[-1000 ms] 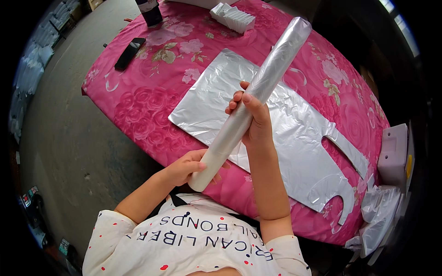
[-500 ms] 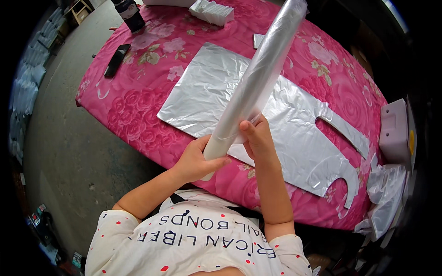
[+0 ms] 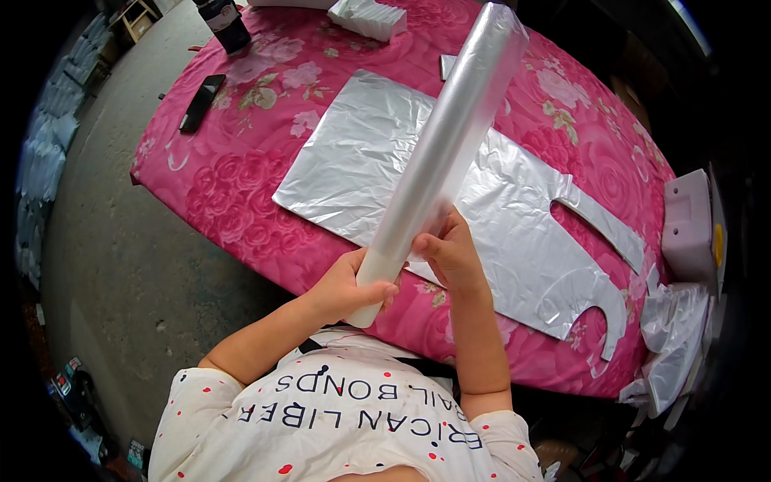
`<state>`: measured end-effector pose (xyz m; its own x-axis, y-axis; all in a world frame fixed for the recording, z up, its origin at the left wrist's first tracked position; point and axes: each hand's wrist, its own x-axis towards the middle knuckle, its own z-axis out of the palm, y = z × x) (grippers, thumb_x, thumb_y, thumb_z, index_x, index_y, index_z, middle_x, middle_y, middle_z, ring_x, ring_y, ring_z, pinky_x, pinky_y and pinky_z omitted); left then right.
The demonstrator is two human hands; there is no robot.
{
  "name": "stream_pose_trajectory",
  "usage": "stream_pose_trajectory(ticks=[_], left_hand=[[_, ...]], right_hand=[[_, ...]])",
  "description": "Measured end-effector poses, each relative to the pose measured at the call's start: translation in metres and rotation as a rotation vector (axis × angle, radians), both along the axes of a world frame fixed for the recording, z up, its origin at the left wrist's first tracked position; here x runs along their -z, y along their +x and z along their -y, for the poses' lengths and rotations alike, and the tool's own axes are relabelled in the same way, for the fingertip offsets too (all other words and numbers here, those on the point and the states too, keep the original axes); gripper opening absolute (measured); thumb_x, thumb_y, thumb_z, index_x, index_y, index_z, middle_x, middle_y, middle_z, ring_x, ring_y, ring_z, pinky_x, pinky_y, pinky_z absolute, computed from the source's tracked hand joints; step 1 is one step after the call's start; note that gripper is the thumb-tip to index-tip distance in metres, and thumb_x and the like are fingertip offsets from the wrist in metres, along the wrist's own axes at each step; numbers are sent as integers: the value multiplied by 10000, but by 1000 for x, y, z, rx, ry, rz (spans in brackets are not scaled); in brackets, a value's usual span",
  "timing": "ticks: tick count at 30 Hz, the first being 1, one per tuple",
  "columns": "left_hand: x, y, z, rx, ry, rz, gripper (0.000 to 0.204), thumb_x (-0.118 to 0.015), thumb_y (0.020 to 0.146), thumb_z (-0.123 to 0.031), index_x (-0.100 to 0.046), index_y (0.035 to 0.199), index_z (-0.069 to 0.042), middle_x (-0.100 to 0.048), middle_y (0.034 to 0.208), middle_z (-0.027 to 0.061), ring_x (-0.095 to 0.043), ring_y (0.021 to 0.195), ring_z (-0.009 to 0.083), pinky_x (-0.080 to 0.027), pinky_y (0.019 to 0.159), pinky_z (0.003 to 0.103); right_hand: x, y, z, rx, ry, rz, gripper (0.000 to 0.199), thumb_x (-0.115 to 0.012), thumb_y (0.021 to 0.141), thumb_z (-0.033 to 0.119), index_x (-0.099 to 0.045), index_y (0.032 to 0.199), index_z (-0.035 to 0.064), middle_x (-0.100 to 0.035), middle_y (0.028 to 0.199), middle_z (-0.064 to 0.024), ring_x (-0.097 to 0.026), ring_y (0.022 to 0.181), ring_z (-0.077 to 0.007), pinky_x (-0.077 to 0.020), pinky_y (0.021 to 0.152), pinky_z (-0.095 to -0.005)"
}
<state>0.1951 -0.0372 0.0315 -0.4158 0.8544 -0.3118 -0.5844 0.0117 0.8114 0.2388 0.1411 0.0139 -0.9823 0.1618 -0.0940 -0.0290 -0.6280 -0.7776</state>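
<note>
A long roll of clear plastic film [image 3: 438, 153] slants up and away from me over the table. My left hand [image 3: 349, 287] is closed around the pale lower end of the roll. On the roll's right side, higher up, my right hand [image 3: 446, 251] pinches the loose film edge between thumb and fingers. Beneath the roll lies a flat stack of silvery plastic vest bags [image 3: 530, 249], its two handle loops pointing to the right. The roll hides the middle of that stack.
A pink floral cloth [image 3: 241, 217] covers the table. A black phone [image 3: 202, 104], a dark cup [image 3: 223, 26] and a white folded stack [image 3: 368, 19] stand toward the back. At right are a pale plastic box [image 3: 687, 229] and hanging clear bags [image 3: 673, 341].
The roll has turned slightly in my hands, and its film looks smoother. My right hand has shifted slightly down and left along it.
</note>
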Motion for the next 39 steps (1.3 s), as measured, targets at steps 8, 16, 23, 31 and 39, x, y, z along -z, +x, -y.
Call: stream_pose_trajectory(ticks=[8, 16, 23, 31, 39], left_hand=[[13, -8, 0, 215, 184, 310, 745, -688, 697, -478, -427, 1212, -8, -558, 989, 111, -574, 866, 175, -494, 714, 321], [38, -7, -7, -133, -240, -236, 419, -467, 915, -377, -503, 1113, -10, -559, 908, 64, -530, 798, 108, -449, 666, 260], [39, -4, 45, 59, -654, -545, 304, -638, 818, -243, -572, 1020, -25, -609, 785, 65, -588, 667, 124, -476, 587, 278], [27, 4, 55, 192, -776, -412, 349, -668, 804, -262, -551, 1030, -24, -613, 784, 83, -598, 624, 133, -485, 562, 284], [28, 0, 65, 242, -711, -201, 304, -636, 824, -195, -536, 1048, -14, -573, 776, 44, -556, 641, 113, -472, 580, 271]], right_hand=[[-29, 18, 5, -184, 338, 145, 488, -824, 661, 248, -603, 1016, -4, -611, 835, -16, -574, 770, -96, -469, 657, -233], [-13, 26, 28, -215, 1113, 404, 531, -759, 650, 445, -634, 915, 2, -638, 745, -112, -624, 670, -244, -476, 625, -338], [-32, 34, 40, -237, 1187, -4, 375, -727, 716, 319, -620, 901, 11, -603, 752, -79, -584, 716, -211, -457, 654, -335], [45, -22, 41, -88, 1684, -532, 232, -657, 737, 291, -572, 695, 79, -568, 723, -50, -540, 727, -219, -422, 715, -336], [57, -41, -99, 539, 1720, -16, 200, -585, 826, 213, -641, 882, 29, -603, 959, -120, -534, 944, -304, -434, 818, -403]])
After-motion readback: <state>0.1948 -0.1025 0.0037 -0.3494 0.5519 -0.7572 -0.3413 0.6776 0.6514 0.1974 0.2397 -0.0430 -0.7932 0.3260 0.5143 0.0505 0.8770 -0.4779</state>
